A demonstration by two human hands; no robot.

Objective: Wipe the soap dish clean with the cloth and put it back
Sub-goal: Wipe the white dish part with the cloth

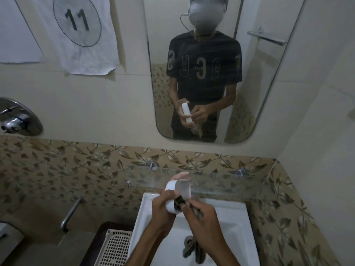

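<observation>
A white oval soap dish (175,191) is held upright and tilted above the sink, its hollow side facing right. My left hand (163,208) grips it from behind and below. My right hand (199,217) holds a dark cloth (179,203) bunched against the dish's lower inside. The cloth's loose end (192,246) hangs down under my right wrist over the basin. The mirror (249,73) shows both hands at the dish from the front.
A white sink (236,227) lies below my hands. A glass shelf (221,181) on metal pegs runs just behind the dish. A perforated plastic basket (115,246) sits at lower left, beside a metal tap (71,214). A sheet marked 11 (80,31) hangs on the wall.
</observation>
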